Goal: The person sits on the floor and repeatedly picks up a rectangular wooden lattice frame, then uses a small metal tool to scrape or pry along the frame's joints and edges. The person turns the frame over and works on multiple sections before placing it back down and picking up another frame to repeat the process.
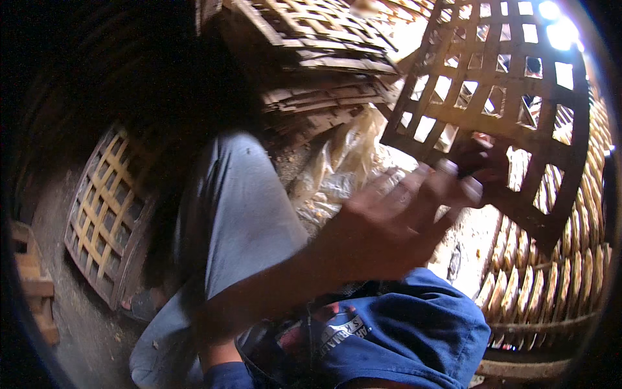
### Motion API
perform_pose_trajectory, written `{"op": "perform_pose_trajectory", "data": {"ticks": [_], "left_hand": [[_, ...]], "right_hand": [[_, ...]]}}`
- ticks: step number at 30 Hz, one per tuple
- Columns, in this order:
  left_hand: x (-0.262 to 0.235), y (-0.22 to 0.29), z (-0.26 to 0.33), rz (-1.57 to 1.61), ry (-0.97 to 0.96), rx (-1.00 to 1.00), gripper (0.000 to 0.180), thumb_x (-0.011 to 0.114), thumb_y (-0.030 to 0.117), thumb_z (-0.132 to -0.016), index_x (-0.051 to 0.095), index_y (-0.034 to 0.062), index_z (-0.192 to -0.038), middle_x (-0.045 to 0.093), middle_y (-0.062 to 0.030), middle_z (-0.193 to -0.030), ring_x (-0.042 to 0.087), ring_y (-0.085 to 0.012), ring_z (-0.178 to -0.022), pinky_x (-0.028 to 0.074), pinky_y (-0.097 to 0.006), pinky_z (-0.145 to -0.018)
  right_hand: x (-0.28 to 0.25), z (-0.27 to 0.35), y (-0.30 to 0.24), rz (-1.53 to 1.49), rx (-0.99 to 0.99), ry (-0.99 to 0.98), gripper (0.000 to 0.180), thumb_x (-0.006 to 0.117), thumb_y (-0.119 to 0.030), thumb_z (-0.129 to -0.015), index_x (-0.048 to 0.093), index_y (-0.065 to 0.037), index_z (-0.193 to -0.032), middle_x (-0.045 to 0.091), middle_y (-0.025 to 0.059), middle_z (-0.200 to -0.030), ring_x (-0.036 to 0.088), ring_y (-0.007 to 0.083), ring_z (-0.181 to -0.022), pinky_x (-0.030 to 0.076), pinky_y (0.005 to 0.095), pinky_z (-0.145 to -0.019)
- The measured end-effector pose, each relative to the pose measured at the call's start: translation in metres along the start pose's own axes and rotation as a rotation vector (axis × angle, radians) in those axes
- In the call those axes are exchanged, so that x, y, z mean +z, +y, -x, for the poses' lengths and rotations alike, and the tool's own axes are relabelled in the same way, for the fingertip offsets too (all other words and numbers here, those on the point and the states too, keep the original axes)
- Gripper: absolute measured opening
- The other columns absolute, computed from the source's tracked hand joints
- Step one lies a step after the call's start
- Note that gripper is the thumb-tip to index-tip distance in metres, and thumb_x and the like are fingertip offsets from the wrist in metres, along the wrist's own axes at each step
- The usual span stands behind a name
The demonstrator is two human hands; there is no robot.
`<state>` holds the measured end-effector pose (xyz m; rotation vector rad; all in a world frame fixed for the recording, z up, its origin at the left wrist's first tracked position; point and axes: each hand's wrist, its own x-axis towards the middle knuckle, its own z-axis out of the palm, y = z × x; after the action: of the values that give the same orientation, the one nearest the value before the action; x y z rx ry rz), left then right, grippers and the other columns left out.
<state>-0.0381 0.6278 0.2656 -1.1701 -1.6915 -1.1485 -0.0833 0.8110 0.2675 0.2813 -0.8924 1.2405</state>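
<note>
A woven bamboo lattice panel (pixel 476 123) stands tilted at the upper right, bright light coming through its square holes. My right hand (pixel 483 165) is in shadow at its lower part, with fingers closed on the strips. My left hand (pixel 395 217) reaches across from the lower left, close to the right hand. Its fingers are apart and somewhat blurred, and nothing shows in them. Whether its fingertips touch the panel or the right hand, I cannot tell. A crumpled clear plastic bag (pixel 346 155) lies beyond my left hand.
More lattice panels (pixel 324 29) are stacked at the top. Another lattice panel (pixel 107 211) lies at the left by my foot, near a wooden piece (pixel 32 282). A slatted bamboo structure (pixel 551 285) stands on the right. My bent knee (pixel 243 188) rises in the middle.
</note>
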Motion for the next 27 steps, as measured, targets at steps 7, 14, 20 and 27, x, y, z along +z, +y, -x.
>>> {"op": "perform_pose_trajectory", "data": {"ticks": [7,14,20,27], "left_hand": [[0.002,-0.088,0.040,0.405,0.118,-0.873,0.065,0.056,0.044,-0.098,0.042,0.0024,-0.146,0.061,-0.0211,-0.130,0.060,-0.0298,-0.120,0.047,-0.043,-0.102],[0.016,-0.072,0.051,0.983,0.432,-1.121,0.033,0.057,0.022,-0.102,0.045,0.0044,-0.127,0.063,-0.0105,-0.095,0.070,-0.0248,-0.074,0.059,-0.038,-0.070],[0.004,-0.065,0.050,0.789,0.597,-0.981,0.025,0.052,0.016,-0.102,0.047,0.0043,-0.124,0.063,-0.0099,-0.094,0.068,-0.0201,-0.073,0.057,-0.036,-0.070],[-0.019,-0.078,0.049,0.726,0.620,-1.008,0.025,0.052,0.017,-0.103,0.051,0.0033,-0.124,0.065,-0.0097,-0.094,0.068,-0.0185,-0.070,0.056,-0.032,-0.067]], "right_hand": [[-0.012,-0.037,-0.023,-0.295,0.274,0.021,0.049,0.046,-0.043,-0.104,0.055,-0.004,-0.131,0.069,0.0112,-0.099,0.064,0.0172,-0.076,0.057,0.0441,-0.090],[0.003,0.012,-0.003,-0.265,0.574,-0.037,0.048,0.040,-0.036,-0.106,0.049,-0.002,-0.139,0.061,0.0109,-0.109,0.063,0.0218,-0.095,0.059,0.0406,-0.081],[-0.055,0.045,0.069,-0.358,0.954,-0.214,0.042,0.041,-0.023,-0.105,0.048,-0.005,-0.142,0.058,0.0065,-0.088,0.060,0.0162,-0.090,0.054,0.0414,-0.089],[-0.072,0.074,0.048,0.199,1.193,-0.226,0.046,0.051,-0.034,-0.102,0.053,-0.006,-0.139,0.057,0.0083,-0.134,0.057,0.0205,-0.110,0.044,0.0411,-0.101]]}}
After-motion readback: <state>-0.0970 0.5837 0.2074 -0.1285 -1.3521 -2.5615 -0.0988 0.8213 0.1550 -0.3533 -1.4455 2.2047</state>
